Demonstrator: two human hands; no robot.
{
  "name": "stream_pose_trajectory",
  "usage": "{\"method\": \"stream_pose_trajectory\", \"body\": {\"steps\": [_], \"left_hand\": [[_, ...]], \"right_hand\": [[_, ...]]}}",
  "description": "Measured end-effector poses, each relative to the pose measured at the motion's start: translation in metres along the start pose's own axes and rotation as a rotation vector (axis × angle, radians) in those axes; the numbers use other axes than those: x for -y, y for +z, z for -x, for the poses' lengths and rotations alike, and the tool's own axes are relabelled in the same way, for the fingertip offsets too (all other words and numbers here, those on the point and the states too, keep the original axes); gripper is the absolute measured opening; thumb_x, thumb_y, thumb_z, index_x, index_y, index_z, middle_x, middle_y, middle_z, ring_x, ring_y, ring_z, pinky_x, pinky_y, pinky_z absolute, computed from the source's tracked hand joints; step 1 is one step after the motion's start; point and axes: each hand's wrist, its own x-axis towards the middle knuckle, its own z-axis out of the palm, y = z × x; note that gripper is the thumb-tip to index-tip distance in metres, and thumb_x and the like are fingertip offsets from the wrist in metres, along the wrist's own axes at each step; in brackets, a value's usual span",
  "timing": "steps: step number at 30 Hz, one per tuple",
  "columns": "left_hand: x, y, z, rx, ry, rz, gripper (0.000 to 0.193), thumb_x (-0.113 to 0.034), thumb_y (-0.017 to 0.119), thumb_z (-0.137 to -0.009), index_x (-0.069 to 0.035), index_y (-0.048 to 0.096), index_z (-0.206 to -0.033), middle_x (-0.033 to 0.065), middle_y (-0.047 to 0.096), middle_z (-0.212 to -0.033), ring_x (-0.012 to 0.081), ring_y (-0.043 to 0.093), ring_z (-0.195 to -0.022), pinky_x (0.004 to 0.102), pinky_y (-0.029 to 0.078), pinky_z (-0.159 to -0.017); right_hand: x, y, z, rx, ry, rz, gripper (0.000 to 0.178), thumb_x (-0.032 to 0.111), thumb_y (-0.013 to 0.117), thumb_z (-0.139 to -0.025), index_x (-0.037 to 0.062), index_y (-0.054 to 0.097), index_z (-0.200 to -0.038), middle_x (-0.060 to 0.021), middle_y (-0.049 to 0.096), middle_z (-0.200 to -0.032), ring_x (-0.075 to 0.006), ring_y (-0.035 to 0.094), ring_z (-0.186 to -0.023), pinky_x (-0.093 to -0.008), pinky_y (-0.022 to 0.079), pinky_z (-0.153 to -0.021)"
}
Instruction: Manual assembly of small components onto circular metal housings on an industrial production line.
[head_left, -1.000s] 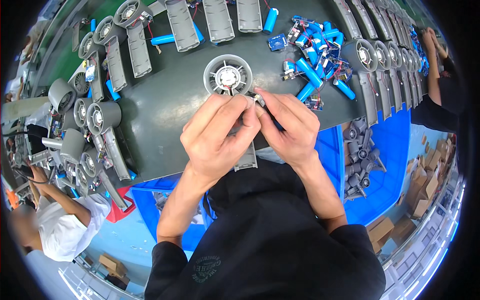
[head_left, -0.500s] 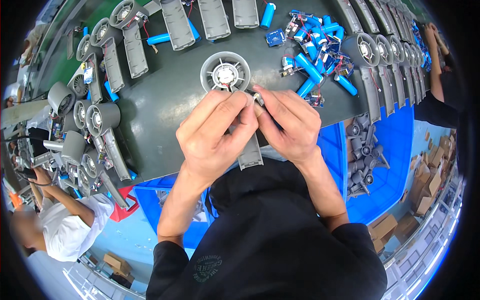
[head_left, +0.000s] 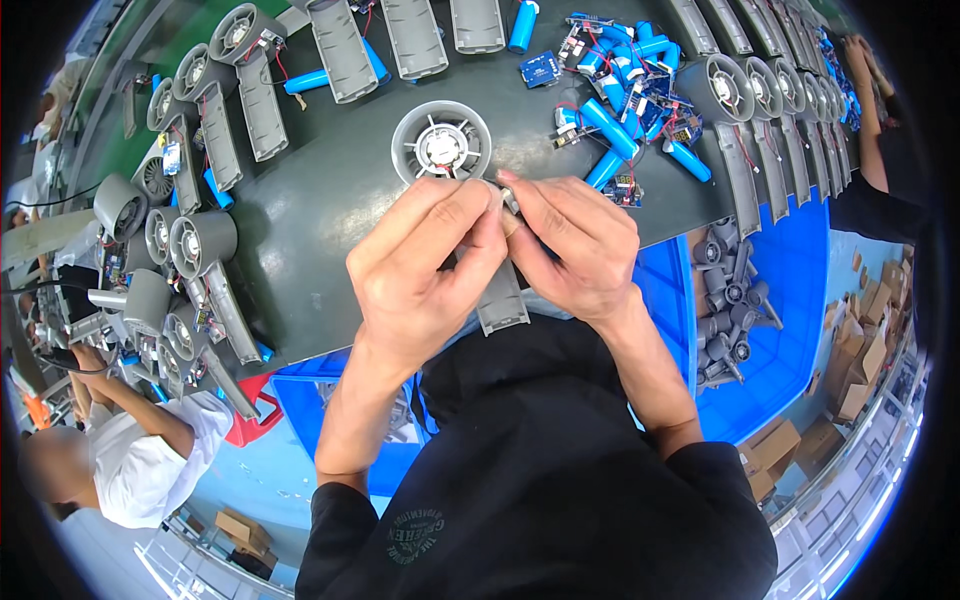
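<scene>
A grey handheld fan housing (head_left: 442, 142) with a round grille lies on the dark worktable (head_left: 330, 190); its grey handle (head_left: 500, 300) runs toward me under my hands. My left hand (head_left: 425, 265) and my right hand (head_left: 575, 245) meet over the top of the handle, just below the round head. Both pinch a small part at the fingertips; what it is stays hidden by the fingers. My dark sleeves come in from below.
Blue cylindrical cells (head_left: 610, 125) and small circuit boards (head_left: 542, 68) lie at the back right. Rows of grey fan housings (head_left: 205, 245) line the left and right (head_left: 745, 95) edges. Blue bins (head_left: 760, 320) of parts stand at the right. A person in white (head_left: 130, 460) sits at lower left.
My hands keep working at the same spot on the handle. The view has shifted slightly, so the table appears a little higher in the picture.
</scene>
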Motion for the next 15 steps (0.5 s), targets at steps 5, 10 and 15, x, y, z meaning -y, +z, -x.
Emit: {"method": "stream_pose_trajectory", "body": {"steps": [5,10,15], "left_hand": [[-0.001,-0.002,-0.002,0.026,-0.004,0.004,0.017,0.009,0.072,-0.075,0.002,0.069,-0.090,0.0083,0.065,-0.080,0.0171,0.062,-0.063,0.0267,0.050,-0.054],[-0.013,-0.009,-0.005,0.135,-0.155,0.051,0.018,0.007,0.073,-0.075,0.002,0.069,-0.092,0.0093,0.065,-0.084,0.0186,0.064,-0.067,0.0273,0.052,-0.060],[-0.005,-0.030,-0.017,0.107,-0.048,-0.112,0.038,-0.003,0.080,-0.073,-0.001,0.069,-0.110,0.0154,0.064,-0.111,0.0267,0.063,-0.101,0.0357,0.052,-0.084]], "right_hand": [[-0.001,-0.001,0.000,-0.003,-0.009,-0.013,0.034,-0.004,0.075,-0.070,-0.0055,0.070,-0.104,-0.0139,0.072,-0.090,-0.0258,0.068,-0.070,-0.0321,0.054,-0.062],[0.002,-0.005,0.003,0.018,0.003,0.002,0.031,-0.003,0.075,-0.072,-0.0049,0.071,-0.103,-0.0142,0.072,-0.091,-0.0251,0.069,-0.071,-0.0313,0.054,-0.063],[0.010,-0.010,0.002,0.013,0.156,-0.031,0.030,-0.001,0.075,-0.077,-0.0034,0.071,-0.107,-0.0151,0.072,-0.091,-0.0237,0.070,-0.073,-0.0305,0.055,-0.066]]}}
